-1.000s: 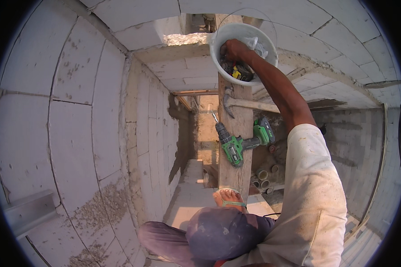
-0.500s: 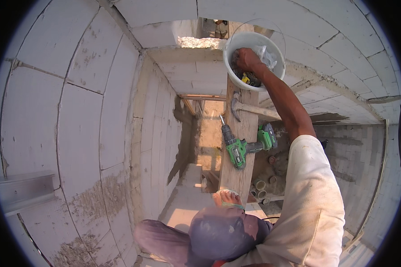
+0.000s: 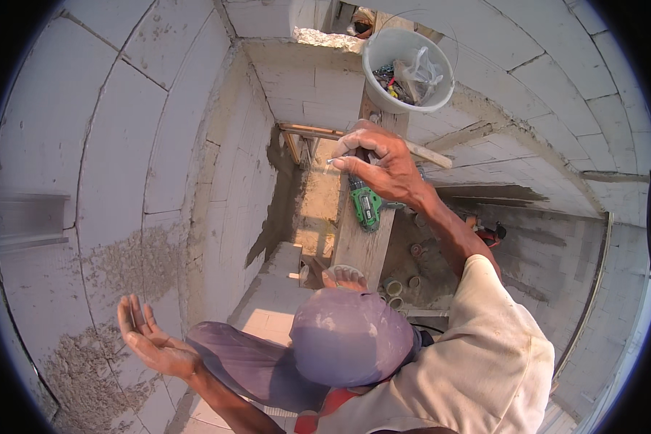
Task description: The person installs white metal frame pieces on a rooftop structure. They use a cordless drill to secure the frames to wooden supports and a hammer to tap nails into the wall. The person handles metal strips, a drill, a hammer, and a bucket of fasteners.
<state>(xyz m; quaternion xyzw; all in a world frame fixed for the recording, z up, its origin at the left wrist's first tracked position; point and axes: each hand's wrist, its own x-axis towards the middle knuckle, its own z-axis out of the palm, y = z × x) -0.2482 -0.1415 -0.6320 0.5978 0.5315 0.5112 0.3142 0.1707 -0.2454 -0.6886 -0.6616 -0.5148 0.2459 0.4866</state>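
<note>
My right hand [image 3: 383, 160] is raised over the plank, thumb and forefinger pinched on a small shiny metal piece [image 3: 330, 160], too small to tell its exact kind. Beneath that hand, a green and black cordless drill [image 3: 367, 208] lies on the wooden plank [image 3: 351, 249], partly covered by it. A hammer [image 3: 432, 155] rests across the plank, its head hidden behind my fingers. Farther off stands a white bucket [image 3: 441, 95] holding a clear plastic bag [image 3: 422, 72] and mixed small hardware. My left hand [image 3: 155, 341] is palm up near the left wall, fingers apart, holding nothing.
Pale block walls [image 3: 116, 130] rise on both sides. A metal channel [image 3: 25, 220] juts out at the left. My bare foot [image 3: 346, 276] is on the plank's near end. Well below lie several round containers [image 3: 393, 287], and a partly hidden person [image 3: 490, 233] is at the right.
My right hand has come out of the bucket and back toward me, now pinching a small metal piece. My left hand has come into view at the lower left.
</note>
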